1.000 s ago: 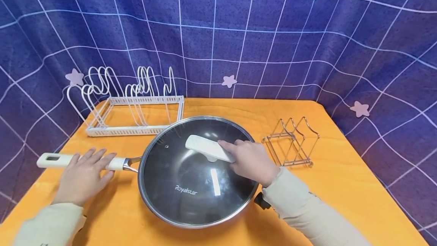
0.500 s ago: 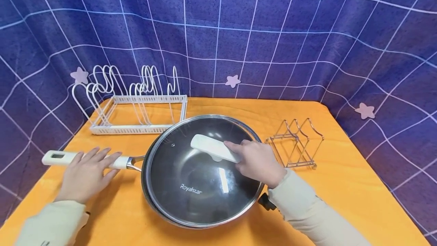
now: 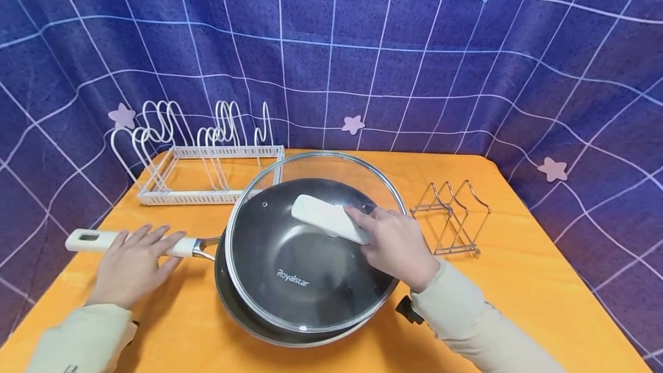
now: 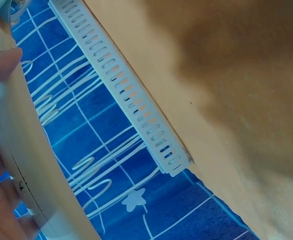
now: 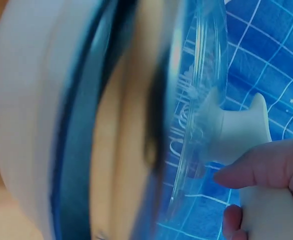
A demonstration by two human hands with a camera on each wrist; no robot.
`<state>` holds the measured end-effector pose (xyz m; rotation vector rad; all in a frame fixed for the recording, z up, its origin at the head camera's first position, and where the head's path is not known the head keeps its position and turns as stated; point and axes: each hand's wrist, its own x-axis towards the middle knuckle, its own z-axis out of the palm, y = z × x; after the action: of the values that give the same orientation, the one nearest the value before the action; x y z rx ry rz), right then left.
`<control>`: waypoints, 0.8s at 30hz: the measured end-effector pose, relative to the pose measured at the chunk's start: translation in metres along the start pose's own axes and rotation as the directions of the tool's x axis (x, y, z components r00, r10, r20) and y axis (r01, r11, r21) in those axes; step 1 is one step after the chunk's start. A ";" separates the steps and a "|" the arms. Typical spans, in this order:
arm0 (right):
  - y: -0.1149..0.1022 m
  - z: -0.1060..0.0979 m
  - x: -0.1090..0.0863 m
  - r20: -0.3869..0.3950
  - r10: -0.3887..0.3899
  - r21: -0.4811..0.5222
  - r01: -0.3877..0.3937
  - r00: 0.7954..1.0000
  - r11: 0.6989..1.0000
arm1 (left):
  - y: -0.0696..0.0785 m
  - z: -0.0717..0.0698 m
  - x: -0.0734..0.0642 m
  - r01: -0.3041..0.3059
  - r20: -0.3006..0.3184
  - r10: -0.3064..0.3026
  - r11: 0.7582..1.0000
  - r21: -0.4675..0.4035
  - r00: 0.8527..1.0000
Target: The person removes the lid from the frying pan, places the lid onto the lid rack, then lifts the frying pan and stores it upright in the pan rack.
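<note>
A dark wok (image 3: 230, 301) with a cream outside sits on the table, its long white handle (image 3: 88, 240) pointing left. My left hand (image 3: 134, 263) lies over that handle; in the left wrist view the thumb (image 4: 4, 67) is on one side and the fingers on the other. A clear glass lid (image 3: 292, 304) marked Royalstar is lifted above the wok, its far edge higher than the near one. My right hand (image 3: 396, 243) grips the lid's white bar-shaped knob (image 3: 323, 214). The right wrist view shows a gap between the lid (image 5: 196, 90) and the wok's rim (image 5: 69, 130).
Behind the wok at left stands a white rack (image 3: 181, 197) with several upright loops. To the right is a small metal wire rack (image 3: 450, 217). The orange table (image 3: 528, 304) meets a blue gridded curtain (image 3: 362, 62) at the back.
The lid sat on the wok a second ago; it has risen off the rim, far edge most, with my right hand on its knob. My left hand has kept its place on the wok handle.
</note>
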<state>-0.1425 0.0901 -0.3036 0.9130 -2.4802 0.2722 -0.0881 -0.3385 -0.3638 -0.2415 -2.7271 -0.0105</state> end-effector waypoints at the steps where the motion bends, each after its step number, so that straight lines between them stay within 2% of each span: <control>1: 0.000 -0.001 0.000 -0.006 0.002 0.005 -0.002 1.000 1.000 | 0.000 0.000 0.000 0.002 0.002 -0.002 1.000 0.000 1.000; 6: 0.001 -0.008 -0.002 -0.087 -0.024 -0.034 0.021 0.996 0.999 | 0.000 -0.002 -0.001 0.008 -0.001 -0.008 1.000 -0.002 1.000; 11: 0.003 -0.008 -0.006 -0.184 -0.030 -0.052 0.021 0.982 0.998 | 0.001 -0.001 -0.002 0.016 0.001 -0.016 1.000 -0.005 1.000; 14: 0.006 -0.004 -0.008 -0.267 -0.043 -0.066 0.026 0.963 0.997 | 0.002 -0.001 -0.001 0.025 0.008 -0.025 1.000 -0.006 1.000; 18: 0.011 -0.001 -0.008 -0.381 -0.052 -0.082 0.022 0.923 0.996 | 0.003 0.000 0.000 0.028 0.011 -0.028 1.000 -0.011 1.000; 21: 0.013 -0.002 -0.008 -0.423 -0.042 -0.083 0.008 0.905 0.997 | 0.003 0.000 -0.001 0.022 0.004 -0.022 1.000 -0.008 1.000; 24: 0.015 -0.004 -0.009 -0.439 -0.043 -0.091 0.003 0.897 0.996 | 0.002 0.000 -0.002 0.013 -0.012 -0.013 1.000 -0.002 1.000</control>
<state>-0.1449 0.1073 -0.3048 0.7458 -2.0430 0.3198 -0.0860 -0.3373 -0.3644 -0.2231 -2.7165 -0.0179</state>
